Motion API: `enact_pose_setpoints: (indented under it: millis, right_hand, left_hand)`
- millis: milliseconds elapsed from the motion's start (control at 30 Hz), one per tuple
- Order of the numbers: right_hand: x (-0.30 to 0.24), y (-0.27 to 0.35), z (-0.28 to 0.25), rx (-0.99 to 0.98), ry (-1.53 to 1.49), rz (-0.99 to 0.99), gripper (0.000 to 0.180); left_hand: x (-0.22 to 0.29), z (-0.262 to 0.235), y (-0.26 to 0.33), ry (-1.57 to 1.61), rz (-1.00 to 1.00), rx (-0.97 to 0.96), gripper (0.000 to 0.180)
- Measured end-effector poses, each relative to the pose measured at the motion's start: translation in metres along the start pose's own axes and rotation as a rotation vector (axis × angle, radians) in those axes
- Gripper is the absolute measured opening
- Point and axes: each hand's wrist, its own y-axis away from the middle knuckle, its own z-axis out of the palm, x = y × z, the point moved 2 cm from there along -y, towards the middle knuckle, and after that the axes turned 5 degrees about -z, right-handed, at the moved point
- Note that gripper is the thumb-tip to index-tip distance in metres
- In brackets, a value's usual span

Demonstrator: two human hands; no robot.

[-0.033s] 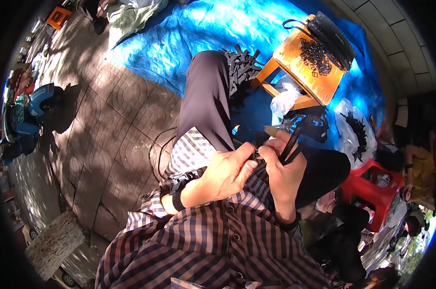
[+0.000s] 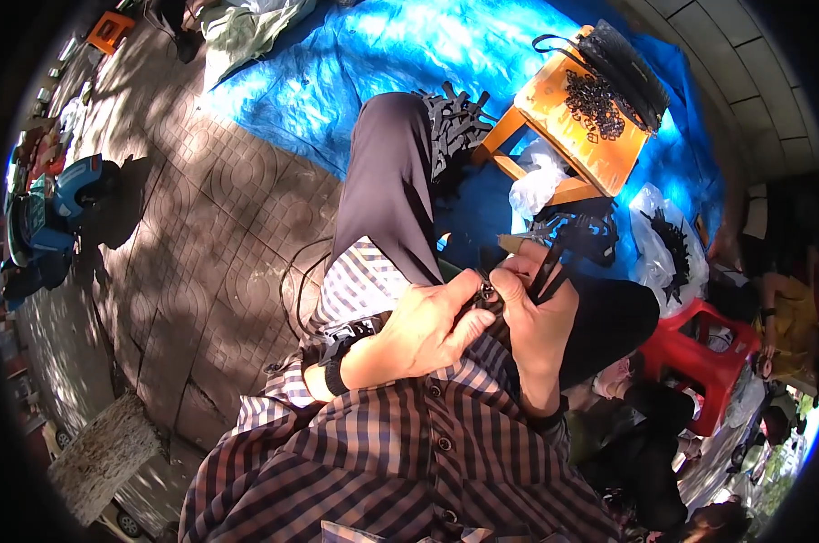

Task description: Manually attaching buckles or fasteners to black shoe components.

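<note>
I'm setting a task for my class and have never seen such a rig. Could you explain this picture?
There is no machine here: these are a person's own hands, seen from above by a fisheye camera worn on the head, so straight edges bend near the rim. The left hand and right hand meet over the lap, pinching a small dark piece, too small to identify. Dark, narrow strips stick out from the right hand. Beyond, a square orange stool stands on a crumpled blue plastic sheet, bearing a pile of small black pieces and a flat black pouch.
</note>
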Motion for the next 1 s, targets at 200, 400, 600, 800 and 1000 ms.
enact_pose_setpoints:
  millis: [200, 400, 600, 800, 1000]
  right_hand:
    - [0.014, 0.002, -0.014, -0.033, 0.017, 0.076, 0.027]
    - [0.002, 0.001, -0.002, -0.147, -0.027, 0.021, 0.023]
    - [0.016, -0.010, -0.008, 0.001, -0.118, 0.055, 0.023]
    - [0.028, -0.012, -0.013, -0.023, -0.161, 0.245, 0.033]
    - [0.027, -0.006, -0.007, 0.017, 0.184, -0.190, 0.027]
  left_hand:
    - [-0.007, 0.004, -0.003, -0.072, 0.003, 0.096, 0.022]
    - [-0.009, 0.002, -0.003, 0.004, 0.095, 0.125, 0.014]
    - [-0.013, 0.002, -0.008, 0.410, -0.342, 0.044, 0.025]
    - [-0.024, 0.003, -0.003, 0.631, -0.353, -0.155, 0.028]
    - [-0.027, 0.007, -0.006, 0.429, -0.404, -0.143, 0.031]
